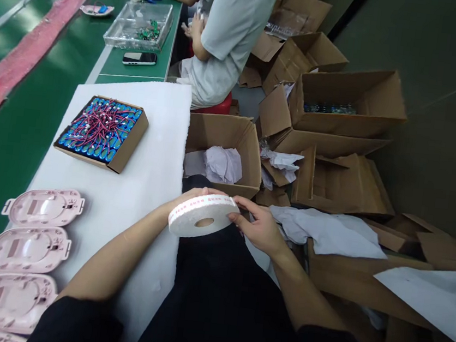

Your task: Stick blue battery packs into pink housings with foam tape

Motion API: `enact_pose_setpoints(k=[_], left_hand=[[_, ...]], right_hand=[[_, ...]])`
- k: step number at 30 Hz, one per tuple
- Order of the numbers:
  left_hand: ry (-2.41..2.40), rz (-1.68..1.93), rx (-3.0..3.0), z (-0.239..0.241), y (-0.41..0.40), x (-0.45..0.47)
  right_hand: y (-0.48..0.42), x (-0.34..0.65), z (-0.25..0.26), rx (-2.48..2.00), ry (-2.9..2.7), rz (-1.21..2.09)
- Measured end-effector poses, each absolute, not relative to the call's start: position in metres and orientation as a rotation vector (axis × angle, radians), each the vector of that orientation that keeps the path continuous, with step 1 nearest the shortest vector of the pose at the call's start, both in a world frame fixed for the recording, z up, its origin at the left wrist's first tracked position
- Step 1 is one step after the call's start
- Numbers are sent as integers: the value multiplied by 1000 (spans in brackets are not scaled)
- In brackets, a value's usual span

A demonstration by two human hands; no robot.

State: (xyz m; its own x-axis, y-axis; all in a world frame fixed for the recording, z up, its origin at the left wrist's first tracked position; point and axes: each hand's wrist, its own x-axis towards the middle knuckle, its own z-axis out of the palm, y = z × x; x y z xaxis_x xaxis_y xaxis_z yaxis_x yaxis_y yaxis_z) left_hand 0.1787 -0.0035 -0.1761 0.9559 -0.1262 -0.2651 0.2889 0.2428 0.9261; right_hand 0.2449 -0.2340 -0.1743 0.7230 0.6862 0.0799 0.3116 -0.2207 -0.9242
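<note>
**Both Hands on a Roll of Tape at the Assembly Line**

Closest to us, three pink plastic shells (25,249) lie in a column on the white padded sheet (152,146) at the lower left, and the edge of a fourth peeks in at the bottom. Just above our lap we hold a roll of tape (201,212), white with red print along its rim, tilted so that its flat face and centre hole turn towards us. It is off the surface, in the air beside the sheet's right edge. Our left hand (187,196) is mostly hidden behind the roll, and its grip curls over the roll's far rim. Our right hand (260,229) closes its grip on the right side, with the fingertips pressed to the printed edge.

Further along the sheet sits a shallow cardboard box of blue cells (103,130), threaded over with red wires. To its right, on the floor, an open carton (232,133) holds crumpled white paper (222,165). Beyond that spreads a heap of empty cartons (343,96).

At the far end a co-worker (231,34) in a grey shirt sits on a red stool (219,106) at the green surface (19,125). Beside the co-worker are a clear tray (115,40) and a phone (140,58). A long pink strip (22,60) runs down the left side.
</note>
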Motion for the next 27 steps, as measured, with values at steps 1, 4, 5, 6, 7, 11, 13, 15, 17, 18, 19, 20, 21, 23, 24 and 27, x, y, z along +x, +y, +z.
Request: enact_pose_setpoints(k=[1,4,5,6,7,11,13,15,17,18,19,20,21,23,24,27], left_hand=[[112,-312,1252,-176,-1,178],[42,-335,1143,-172,12,174],[28,-331,1143,-171,17,174],[18,-323,1167,-170,22,173],[9,-317,1208,-169,26,174],[-21,-198,1559,-173,26,174],[-76,-100,1874,-179,15,174],[-115,-44,2115,-186,4,174],[-104,-42,2203,-194,-4,174],[-89,-45,2211,-197,-5,174],[-81,-46,2228,-200,-5,174],[-74,-46,2245,-203,-4,175],[-68,-45,2261,-205,-3,175],[-67,-47,2287,-208,0,176],[-75,-51,2298,-209,1,177],[-112,-67,2326,-210,2,177]], right_hand=[[-234,246,-175,-1841,-793,401],[-235,249,-174,-1918,-832,342],[-235,249,-174,-1937,-842,326],[-234,250,-174,-1954,-850,307],[-233,250,-175,-1971,-858,281],[-226,247,-187,-2072,-965,156],[-223,246,-196,-2117,-1051,132],[-220,244,-204,-2144,-1125,115],[-218,242,-207,-2169,-1180,51],[-217,242,-206,-2179,-1198,4],[-216,241,-204,-2186,-1216,-37],[-216,240,-201,-2190,-1240,-61],[-215,240,-198,-2195,-1269,-66],[-214,240,-191,-2209,-1334,-47],[-213,241,-189,-2223,-1361,-45],[-212,243,-183,-2295,-1427,-96]])
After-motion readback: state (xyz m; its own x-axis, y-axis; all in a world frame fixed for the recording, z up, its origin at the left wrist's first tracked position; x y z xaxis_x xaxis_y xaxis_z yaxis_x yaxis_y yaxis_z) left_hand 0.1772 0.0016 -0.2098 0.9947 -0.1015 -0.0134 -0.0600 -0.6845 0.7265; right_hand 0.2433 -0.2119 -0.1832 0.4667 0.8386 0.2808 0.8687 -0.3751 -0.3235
